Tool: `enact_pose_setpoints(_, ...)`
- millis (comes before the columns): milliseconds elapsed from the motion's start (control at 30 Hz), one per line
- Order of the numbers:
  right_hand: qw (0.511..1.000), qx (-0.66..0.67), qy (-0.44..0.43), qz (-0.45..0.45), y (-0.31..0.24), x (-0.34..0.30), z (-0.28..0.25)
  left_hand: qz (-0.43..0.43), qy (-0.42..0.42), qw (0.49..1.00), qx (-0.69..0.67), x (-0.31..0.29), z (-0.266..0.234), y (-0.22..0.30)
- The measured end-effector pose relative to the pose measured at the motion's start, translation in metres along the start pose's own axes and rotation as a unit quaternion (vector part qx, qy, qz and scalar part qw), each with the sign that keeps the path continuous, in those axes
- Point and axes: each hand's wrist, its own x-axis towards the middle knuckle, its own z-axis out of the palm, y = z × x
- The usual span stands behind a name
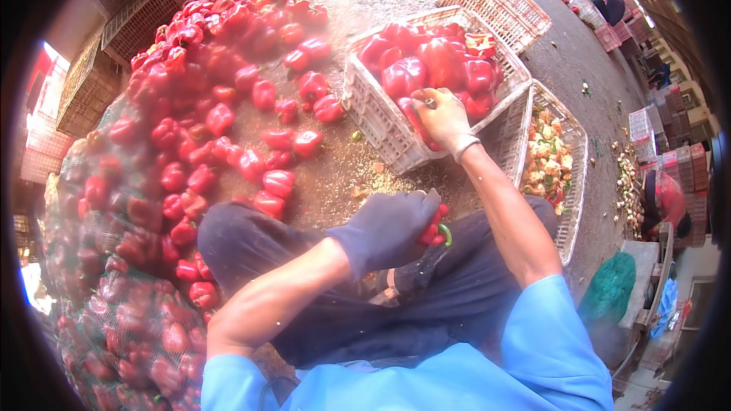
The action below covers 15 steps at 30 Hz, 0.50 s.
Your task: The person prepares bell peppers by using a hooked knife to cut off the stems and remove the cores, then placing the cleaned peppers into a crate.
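Note:
My left hand [396,227], in a dark blue-grey glove, is closed around a red bell pepper [432,236] with a green stem, held above my crossed legs. Its fingers cover most of the pepper. My right hand [443,118], in a pale glove, is at the near edge of a white plastic crate [396,133] heaped with red bell peppers [442,63]. Its fingers are curled, and a small dark object [429,102] shows between them; its kind is unclear. A red pepper [417,123] lies right beside and partly under these fingers.
A big pile of red peppers [221,118] spreads over the floor at left, beside filled mesh sacks [137,320]. A second crate [576,152] at right holds pepper cores and scraps [547,156]. Behind stands another crate [495,1]. People work at far right.

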Motion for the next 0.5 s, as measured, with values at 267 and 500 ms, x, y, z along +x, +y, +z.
enact_pose_setpoints(267,0.999,0.009,0.026,-0.032,0.027,-0.004,0.035,-0.016,-0.029,0.999,-0.012,0.003,0.004,0.003)
enact_pose_setpoints(500,0.996,0.072,0.059,-0.014,0.033,0.008,0.042,-0.076,0.021,0.996,-0.036,0.006,0.002,-0.004)
